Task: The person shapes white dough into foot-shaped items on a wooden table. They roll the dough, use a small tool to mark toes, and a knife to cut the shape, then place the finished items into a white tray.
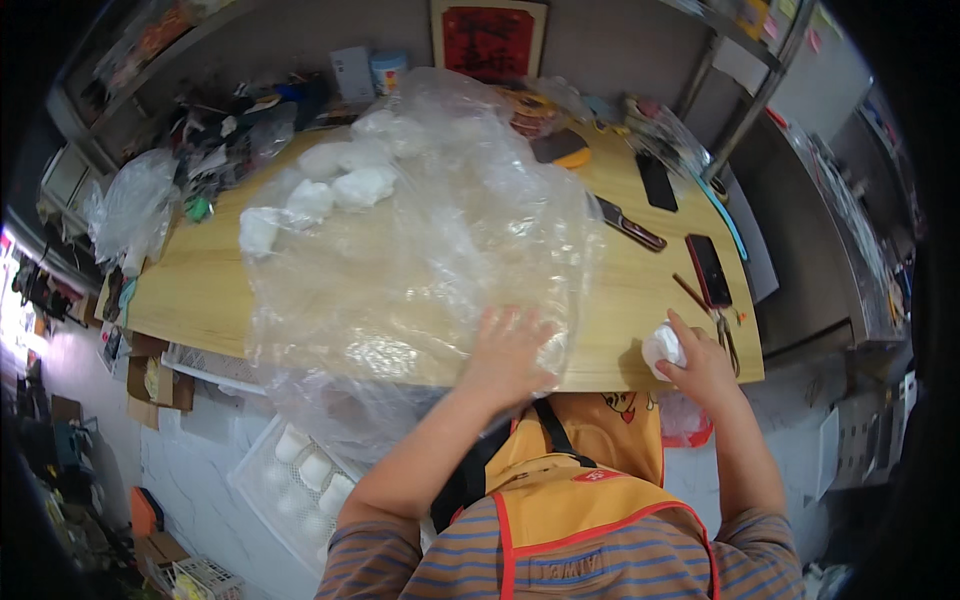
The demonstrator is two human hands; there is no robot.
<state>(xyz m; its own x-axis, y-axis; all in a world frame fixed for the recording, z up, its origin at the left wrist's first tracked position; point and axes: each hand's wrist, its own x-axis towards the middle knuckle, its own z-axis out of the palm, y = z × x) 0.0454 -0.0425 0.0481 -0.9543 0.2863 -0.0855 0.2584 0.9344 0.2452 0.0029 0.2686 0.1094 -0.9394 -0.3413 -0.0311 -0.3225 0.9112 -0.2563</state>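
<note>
My left hand [512, 349] lies flat with its fingers spread on a large clear plastic sheet [450, 277] that covers much of the wooden table [202, 285]. Several white rounded bundles [364, 187] sit at the sheet's upper left; whether they are under the film is hard to tell. At the table's right front, my right hand [697, 360] holds a similar white bundle [663, 349] between thumb and fingers. Just beside that hand lie scissors [726, 337] and a thin brown stick [691, 291].
A knife [634, 227], a red-edged phone [708, 270] and a black phone-like slab [656, 182] lie on the right. Bagged items [217, 157] crowd the back left. Below the front edge stands a white mesh tray [259, 480] with several white pieces. A metal shelf post [757, 97] rises at right.
</note>
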